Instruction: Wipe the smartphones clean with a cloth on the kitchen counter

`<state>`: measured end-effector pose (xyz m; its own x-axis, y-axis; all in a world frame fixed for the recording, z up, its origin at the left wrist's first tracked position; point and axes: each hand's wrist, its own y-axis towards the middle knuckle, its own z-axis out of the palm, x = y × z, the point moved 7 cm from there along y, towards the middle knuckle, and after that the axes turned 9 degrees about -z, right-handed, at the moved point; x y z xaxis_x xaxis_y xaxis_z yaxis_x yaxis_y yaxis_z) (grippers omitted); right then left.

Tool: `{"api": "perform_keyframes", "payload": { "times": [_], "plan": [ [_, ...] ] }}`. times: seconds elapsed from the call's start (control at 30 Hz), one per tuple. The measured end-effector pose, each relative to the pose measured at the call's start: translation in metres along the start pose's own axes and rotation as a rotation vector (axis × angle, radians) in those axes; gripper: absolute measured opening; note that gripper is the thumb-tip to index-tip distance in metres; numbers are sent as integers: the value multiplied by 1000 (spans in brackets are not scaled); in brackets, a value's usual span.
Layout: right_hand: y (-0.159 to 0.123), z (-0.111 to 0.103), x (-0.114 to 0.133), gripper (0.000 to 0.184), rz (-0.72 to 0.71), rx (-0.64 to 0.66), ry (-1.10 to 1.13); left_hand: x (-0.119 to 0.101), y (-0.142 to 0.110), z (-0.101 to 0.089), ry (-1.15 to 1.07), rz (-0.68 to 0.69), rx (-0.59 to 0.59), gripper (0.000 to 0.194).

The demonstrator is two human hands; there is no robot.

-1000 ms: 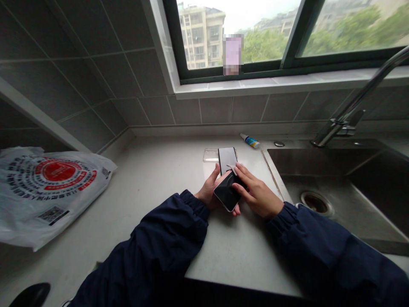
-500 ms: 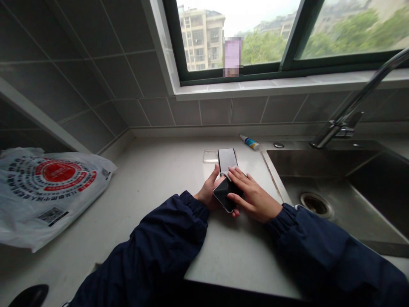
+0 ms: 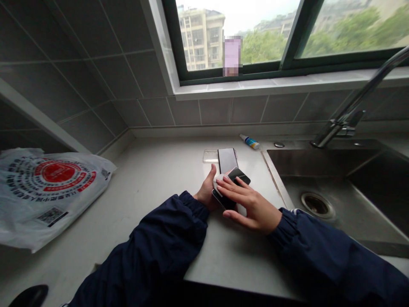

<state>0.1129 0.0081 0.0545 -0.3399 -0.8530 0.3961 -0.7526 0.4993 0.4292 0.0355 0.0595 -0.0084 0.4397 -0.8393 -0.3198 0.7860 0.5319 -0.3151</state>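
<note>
My left hand (image 3: 206, 189) grips a black phone (image 3: 240, 175) from its left side and underneath, thumb pointing up; most of its fingers are hidden below the phone. Under the fingers of my right hand (image 3: 254, 204) a white cloth (image 3: 218, 183) is pressed flat against the phone's dark glossy face. Just beyond the hands, a second phone-like slab (image 3: 227, 158) with a pale face and dark edge lies on the counter. It overlaps a clear phone case (image 3: 210, 156).
A small white, blue and yellow tube (image 3: 251, 142) lies near the back wall. To the right is a steel sink (image 3: 319, 183) with a tall faucet (image 3: 345, 106). A printed white plastic bag (image 3: 73, 192) sits on the left of the counter (image 3: 153, 170).
My right hand has slid the white cloth toward the left and nearer across the phone, uncovering the phone's far right corner. The left hand has stayed nearly in place.
</note>
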Motion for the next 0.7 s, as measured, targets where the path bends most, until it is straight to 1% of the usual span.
{"api": "perform_keyframes", "payload": {
  "times": [0.1,0.2,0.3,0.57,0.7],
  "plan": [
    [0,0,3,63,-31,-1,8,1,0,3,5,-8,23,83],
    [0,0,-1,58,-8,-13,-8,-2,-1,7,31,23,29,82],
    [-1,-1,-12,54,65,-42,-48,-3,-3,10,67,27,36,85],
    [-10,-5,-41,49,267,-103,-146,4,-5,18,248,-104,157,94],
    [-12,-5,-48,50,332,-120,-156,5,-8,25,398,-88,241,98]
  ]
}}
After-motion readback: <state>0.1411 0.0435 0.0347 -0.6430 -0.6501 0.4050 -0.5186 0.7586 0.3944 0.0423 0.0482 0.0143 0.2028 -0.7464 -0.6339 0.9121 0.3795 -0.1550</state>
